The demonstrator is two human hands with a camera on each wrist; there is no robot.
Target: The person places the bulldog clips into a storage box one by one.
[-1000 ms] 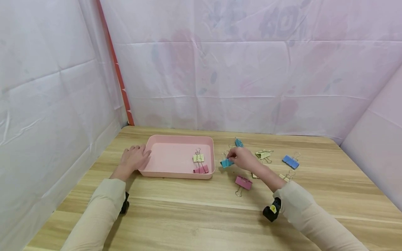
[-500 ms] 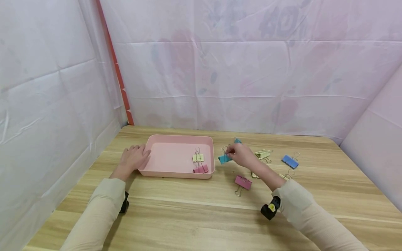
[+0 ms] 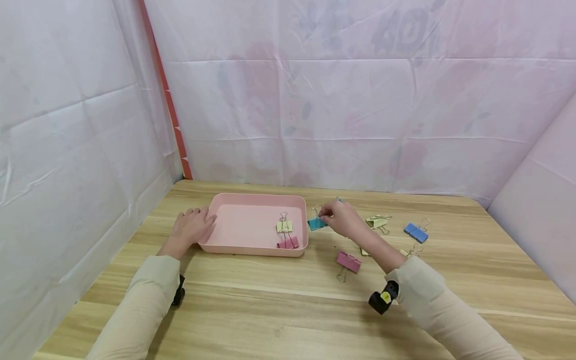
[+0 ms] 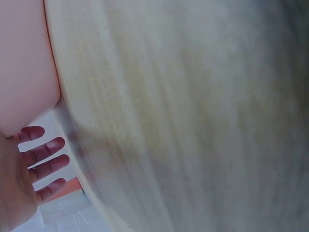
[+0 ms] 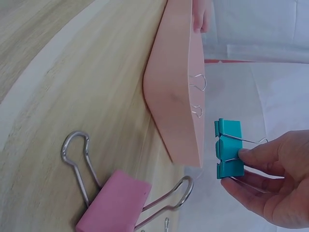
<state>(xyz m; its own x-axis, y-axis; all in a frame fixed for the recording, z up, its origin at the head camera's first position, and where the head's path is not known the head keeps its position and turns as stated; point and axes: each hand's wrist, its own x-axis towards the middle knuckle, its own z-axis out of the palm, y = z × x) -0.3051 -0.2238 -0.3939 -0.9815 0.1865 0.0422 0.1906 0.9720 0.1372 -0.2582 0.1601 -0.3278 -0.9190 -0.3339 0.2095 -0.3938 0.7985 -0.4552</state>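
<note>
My right hand [image 3: 343, 218] pinches a teal binder clip [image 5: 230, 149] between thumb and fingers, just off the right end of a pink tray [image 3: 252, 251]. In the right wrist view the clip is up at about the height of the tray's rim, its wire handles pointing toward the palm. At the tray's left end rests my left hand [image 3: 192, 227], fingers spread over the rim; the left wrist view shows its fingertips [image 4: 54, 144] straight beside the tray's corner. Inside the tray lie a yellow binder clip [image 3: 284, 227] and a pink binder clip [image 3: 288, 243].
Another pink binder clip [image 3: 348, 262] lies in front of my right hand. Farther right are a blue binder clip [image 3: 416, 232] and several yellow ones, including one yellow clip [image 3: 378, 221] behind my forearm. A second teal clip [image 3: 340, 199] is mostly hidden behind the right hand.
My right hand has lifted the teal clip and carried it left and slightly back, toward the tray's right rim. The left hand and the tray stay put.
</note>
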